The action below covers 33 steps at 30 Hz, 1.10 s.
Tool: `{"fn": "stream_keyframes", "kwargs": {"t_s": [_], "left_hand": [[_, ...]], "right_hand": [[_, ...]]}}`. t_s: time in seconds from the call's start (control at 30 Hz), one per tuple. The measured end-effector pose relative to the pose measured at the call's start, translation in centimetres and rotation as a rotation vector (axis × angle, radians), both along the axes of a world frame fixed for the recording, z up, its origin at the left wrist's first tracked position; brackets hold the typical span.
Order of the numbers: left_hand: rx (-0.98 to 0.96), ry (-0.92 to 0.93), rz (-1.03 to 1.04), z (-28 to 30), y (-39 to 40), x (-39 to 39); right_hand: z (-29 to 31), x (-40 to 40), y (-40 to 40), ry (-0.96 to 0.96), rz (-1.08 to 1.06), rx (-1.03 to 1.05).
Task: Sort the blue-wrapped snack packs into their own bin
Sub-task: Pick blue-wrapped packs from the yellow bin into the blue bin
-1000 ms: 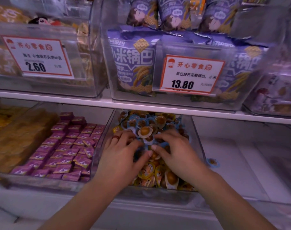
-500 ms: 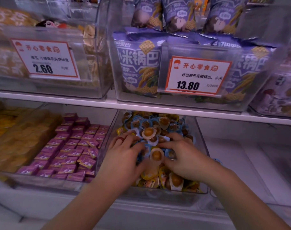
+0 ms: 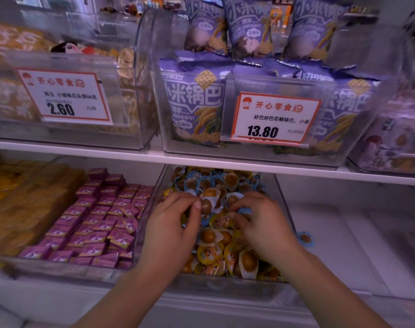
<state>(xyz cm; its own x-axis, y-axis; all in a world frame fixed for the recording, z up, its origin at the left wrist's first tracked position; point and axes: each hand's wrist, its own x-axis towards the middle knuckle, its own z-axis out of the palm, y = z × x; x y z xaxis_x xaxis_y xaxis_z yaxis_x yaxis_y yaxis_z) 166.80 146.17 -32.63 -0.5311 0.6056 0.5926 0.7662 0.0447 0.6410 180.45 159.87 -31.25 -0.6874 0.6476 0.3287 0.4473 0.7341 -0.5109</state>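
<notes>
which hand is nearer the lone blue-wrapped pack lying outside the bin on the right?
Right. The right hand is in the mixed bin, just across its wall from the stray blue pack. The left hand works the bin's far side.

A single head-worn wide-angle camera looks forward and down at a shop's shelving from close range, near enough that both forearms enter from the bottom edge. The lower shelf's clear bin (image 3: 281,202) sits at centre frame, the white shelf board (image 3: 83,150) crosses the middle, and the upper tier's price tags (image 3: 272,117) face the lens. Edges bend with lens distortion.
</notes>
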Motion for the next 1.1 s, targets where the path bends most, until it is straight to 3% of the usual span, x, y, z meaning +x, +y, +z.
{"fn": "stream_keyframes", "kwargs": {"t_s": [0.17,0.3,0.4,0.47,0.67,0.77,0.83,1.0,1.1], "left_hand": [[0.108,-0.189,0.011,0.5,0.3,0.4],[0.17,-0.2,0.001,1.0,0.7,1.4],[0.136,-0.141,-0.077,0.9,0.9,2.3],[0.093,-0.094,-0.143,0.7,1.1,2.8],[-0.005,-0.083,-0.347,0.2,1.1,3.6],[-0.022,-0.061,-0.348,0.0,1.0,2.8],[-0.048,0.042,-0.304,-0.2,1.0,1.8],[-0.265,0.282,-0.17,-0.9,1.1,0.4],[-0.322,0.397,-0.136,-0.8,1.4,0.7]], "right_hand": [[1.2,0.2,-0.7,0.459,-0.08,-0.589],[1.2,-0.4,-2.5,0.637,-0.115,-1.027],[1.5,-0.5,-3.4,0.725,-0.024,-1.198],[1.8,-0.2,-3.9,0.731,0.059,-1.148],[3.1,1.8,-3.4,0.747,0.005,-0.8],[4.3,4.3,-1.6,0.771,-0.053,-0.607],[3.8,6.6,0.9,0.749,-0.119,-0.606],[-0.4,10.2,6.1,0.392,-0.188,-0.667],[-2.0,11.0,7.2,0.071,-0.153,-0.545]]}}
